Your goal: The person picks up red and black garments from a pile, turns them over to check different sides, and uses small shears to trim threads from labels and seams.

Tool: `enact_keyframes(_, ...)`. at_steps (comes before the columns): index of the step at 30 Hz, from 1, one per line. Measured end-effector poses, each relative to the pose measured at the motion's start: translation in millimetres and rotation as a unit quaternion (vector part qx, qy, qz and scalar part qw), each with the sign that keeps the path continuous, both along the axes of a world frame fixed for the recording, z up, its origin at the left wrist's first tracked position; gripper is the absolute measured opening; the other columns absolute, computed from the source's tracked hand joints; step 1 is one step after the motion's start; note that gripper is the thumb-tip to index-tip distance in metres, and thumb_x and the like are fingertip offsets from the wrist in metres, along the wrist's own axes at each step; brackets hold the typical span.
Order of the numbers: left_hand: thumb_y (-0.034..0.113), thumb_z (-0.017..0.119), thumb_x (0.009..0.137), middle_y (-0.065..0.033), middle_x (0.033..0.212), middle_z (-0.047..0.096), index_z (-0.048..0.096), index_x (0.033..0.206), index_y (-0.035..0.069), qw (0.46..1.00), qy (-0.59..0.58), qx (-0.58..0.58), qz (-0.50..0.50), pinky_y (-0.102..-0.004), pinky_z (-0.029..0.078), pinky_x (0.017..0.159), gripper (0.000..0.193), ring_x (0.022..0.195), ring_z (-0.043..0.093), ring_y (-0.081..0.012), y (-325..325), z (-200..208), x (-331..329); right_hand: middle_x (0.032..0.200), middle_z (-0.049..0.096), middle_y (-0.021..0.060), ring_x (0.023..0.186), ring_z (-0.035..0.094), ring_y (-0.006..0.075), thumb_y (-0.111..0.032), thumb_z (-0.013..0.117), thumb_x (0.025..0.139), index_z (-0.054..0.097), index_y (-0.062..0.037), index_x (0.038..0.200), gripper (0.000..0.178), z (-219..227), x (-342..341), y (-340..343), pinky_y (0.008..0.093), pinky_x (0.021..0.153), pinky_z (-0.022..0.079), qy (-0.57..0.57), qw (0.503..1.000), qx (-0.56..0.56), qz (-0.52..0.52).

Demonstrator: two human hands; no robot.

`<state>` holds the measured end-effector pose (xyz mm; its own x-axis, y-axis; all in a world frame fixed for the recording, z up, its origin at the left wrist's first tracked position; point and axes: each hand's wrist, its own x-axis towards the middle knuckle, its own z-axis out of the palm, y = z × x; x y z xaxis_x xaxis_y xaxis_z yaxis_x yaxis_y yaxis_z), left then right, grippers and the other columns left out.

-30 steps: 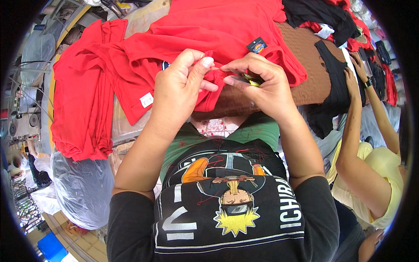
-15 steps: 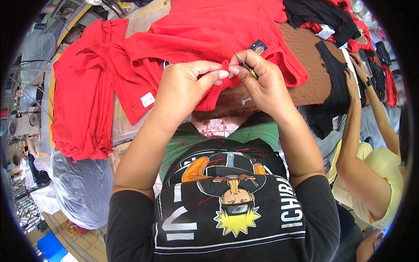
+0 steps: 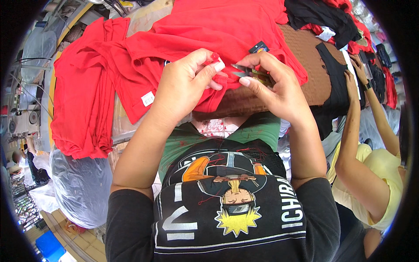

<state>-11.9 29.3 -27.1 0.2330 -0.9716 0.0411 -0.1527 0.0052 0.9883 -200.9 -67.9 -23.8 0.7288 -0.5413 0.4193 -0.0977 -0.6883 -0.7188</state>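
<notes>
Red garment (image 3: 227, 30) edge, now lifted clear and pinched in left hand (image 3: 185, 85); thread snips (image 3: 244, 72), blades parted, gripped in right hand (image 3: 279, 87), brought closer for trimming.

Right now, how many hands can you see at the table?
4. The person's left hand pinches the red cotton garment; their right hand holds small metal thread snips. A co-worker's two hands rest on black clothing at right.
</notes>
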Motion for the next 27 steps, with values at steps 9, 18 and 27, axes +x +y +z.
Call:
enact_keyframes(9, 0.01, 0.058, 0.094, -0.0101, 0.088, 0.069, 0.059, 0.104, -0.004, 1.0, 0.01, -0.006, 0.0, -0.0233, 0.053, 0.061, 0.018, 0.07, 0.068, -0.0132, 2, 4, -6, 0.086, 0.062, 0.0109, 0.079, 0.064, 0.0294, -0.013, 0.07, 0.08, 0.063, -0.0043, 0.094, 0.017, 2, 2, 6, 0.0347, 0.067, 0.05, 0.014, 0.999, -0.017, 0.032)
enact_keyframes(18, 0.01, 0.058, 0.093, -0.0113, 0.086, 0.07, 0.061, 0.104, 0.0, 0.999, -0.046, -0.017, 0.007, -0.0256, 0.053, 0.06, 0.015, 0.067, 0.069, -0.0159, 4, 6, -10, 0.085, 0.061, 0.0107, 0.078, 0.063, 0.0264, -0.008, 0.069, 0.079, 0.063, -0.0019, 0.095, 0.018, 12, 0, 5, 0.0334, 0.067, 0.049, 0.061, 0.995, -0.07, 0.039)
enact_keyframes(27, 0.009, 0.063, 0.089, -0.0099, 0.099, 0.066, 0.064, 0.101, -0.001, 0.991, -0.129, 0.044, 0.008, -0.0252, 0.052, 0.066, 0.015, 0.081, 0.062, -0.01, 2, 18, -10, 0.083, 0.061, 0.0101, 0.078, 0.062, 0.0318, -0.014, 0.068, 0.078, 0.062, -0.0066, 0.089, 0.014, 15, 7, 4, 0.0404, 0.065, 0.049, 0.074, 0.989, -0.126, 0.035)
